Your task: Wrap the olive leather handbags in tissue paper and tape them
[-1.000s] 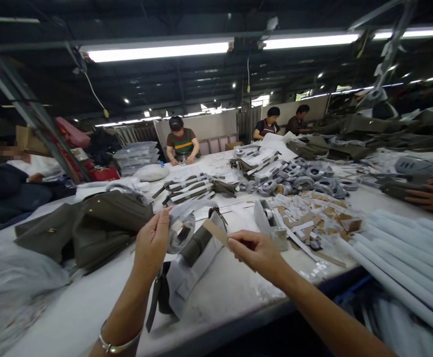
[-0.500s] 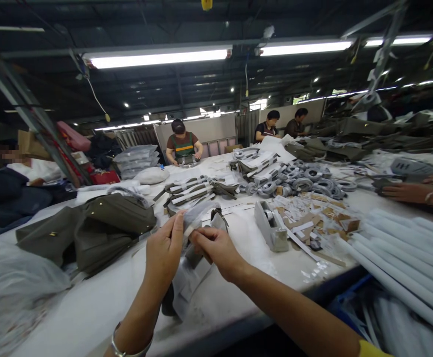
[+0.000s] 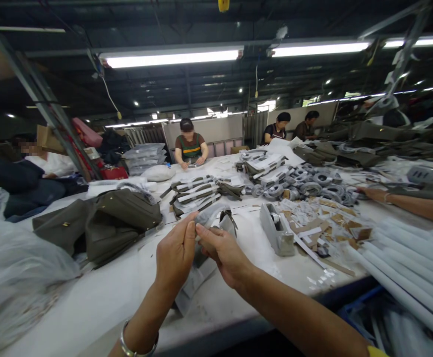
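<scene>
A: Where to look first?

B: At the middle of the dial, to the left hand (image 3: 175, 253) and the right hand (image 3: 228, 255), brought together over the bench (image 3: 108, 302).

A: Holding what?

B: Clear plastic (image 3: 207, 214), poking out toward twelve o'clock from the left fingers. Pinched there, beneath a straight thumb.

A: And with the right fingers?

B: Bent, pressed together at the near edge of the same plastic, apparently pinching it too. Impossible to tell about anything else inside the grip; hidden from view.

A: Toward six o'clock?

B: Lying on the bench, partly covered by the hands, a wrapped piece (image 3: 197, 277). At seven, around the left wrist, a silver bracelet (image 3: 127, 343).

A: Round to nine?

B: An olive bag (image 3: 123, 225) with gold-coloured fittings; farther out, a crumpled plastic sheet (image 3: 19, 258).

A: Up at twelve?

B: Bundled straps (image 3: 201, 191), then a co-worker (image 3: 189, 148) in a striped apron, bent over the far side.

A: From two to four?

B: Grey rolls (image 3: 311, 188) at two. At three, near the right hand, a tape dispenser (image 3: 283, 244), with card scraps (image 3: 320, 225) just beyond. Between three and four, long white tubes (image 3: 405, 265).
</scene>
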`<state>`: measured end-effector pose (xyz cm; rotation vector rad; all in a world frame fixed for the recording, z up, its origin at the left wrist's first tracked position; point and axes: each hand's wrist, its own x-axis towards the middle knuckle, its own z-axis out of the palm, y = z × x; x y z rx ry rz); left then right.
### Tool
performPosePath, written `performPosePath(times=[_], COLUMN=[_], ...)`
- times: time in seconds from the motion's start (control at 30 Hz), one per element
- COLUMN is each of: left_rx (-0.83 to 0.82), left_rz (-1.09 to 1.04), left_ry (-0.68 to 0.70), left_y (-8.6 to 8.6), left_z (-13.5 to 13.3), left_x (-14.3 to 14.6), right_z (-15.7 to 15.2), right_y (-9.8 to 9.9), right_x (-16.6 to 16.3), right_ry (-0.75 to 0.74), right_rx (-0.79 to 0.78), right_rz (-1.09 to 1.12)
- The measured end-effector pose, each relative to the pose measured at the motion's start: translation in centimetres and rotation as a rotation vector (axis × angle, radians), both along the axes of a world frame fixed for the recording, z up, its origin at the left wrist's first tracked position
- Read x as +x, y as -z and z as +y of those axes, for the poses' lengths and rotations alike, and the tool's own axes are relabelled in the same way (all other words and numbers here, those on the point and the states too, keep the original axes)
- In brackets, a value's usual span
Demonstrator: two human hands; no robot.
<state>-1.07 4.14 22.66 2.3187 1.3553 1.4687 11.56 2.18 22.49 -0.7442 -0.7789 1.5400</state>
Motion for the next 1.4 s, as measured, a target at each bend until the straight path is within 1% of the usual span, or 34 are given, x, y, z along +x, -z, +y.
performPosePath(times=[0.07,0.13,0.23,0.3,0.37,0.43,0.5,0.6,0.67,0.73,0.87,1.0,1.1,1.2,1.3,1.4], left_rx=[-0.064,-0.161,-0.403,-0.557,-0.638,-0.664,-0.656,-0.616,-0.576,-0.533,-0.418,-0.290,-0.223,-0.147,-0.118,-0.081], left_rz=[-0.070,-0.196,-0.451,-0.570,-0.614,-0.605,-0.578,-0.532,-0.513,-0.492,-0.414,-0.305,-0.253,-0.224,-0.150,-0.041], left_ry=[0.045,0.068,0.122,0.233,0.336,0.368,0.332,0.258,0.221,0.205,0.189,0.149,0.134,0.129,0.120,0.030], left_y=[-0.3,-0.6,-1.1,-1.4,-1.6,-1.6,-1.5,-1.1,-0.9,-0.8,-0.6,-0.5,-0.6,-1.1,-1.9,-2.5], left_z=[-0.1,-0.1,0.1,0.1,0.1,0.1,0.1,0.1,0.2,0.2,-0.2,-0.7,-1.0,-1.6,-2.3,-2.7], left_x=[-0.3,-0.7,-1.1,-1.1,-1.2,-1.2,-1.4,-1.7,-1.9,-2.0,-1.9,-1.6,-1.5,-1.5,-1.6,-1.8], right_z=[0.0,0.0,0.1,0.3,0.5,0.7,0.7,0.3,-0.1,-0.6,-1.4,-1.3,-1.0,-0.8,-0.8,-0.7], right_y=[-0.1,-0.1,0.0,0.1,0.1,0.1,0.2,0.5,0.9,1.1,1.2,1.3,1.7,2.1,2.4,2.5], right_x=[0.0,0.1,0.3,0.4,0.6,0.9,1.4,2.0,2.1,1.8,0.5,-0.8,-1.5,-1.9,-2.1,-2.2], right_ry=[0.026,0.031,0.022,0.016,-0.008,-0.060,-0.123,-0.184,-0.200,-0.198,-0.138,-0.020,0.036,0.091,0.123,0.117], right_rx=[-0.008,-0.013,0.013,0.041,0.056,0.059,0.043,0.017,0.052,0.126,0.210,0.179,0.158,0.151,0.156,0.154], right_rz=[-0.002,-0.017,-0.052,-0.066,-0.067,-0.052,0.006,0.159,0.215,0.200,0.156,0.148,0.154,0.156,0.147,0.154])
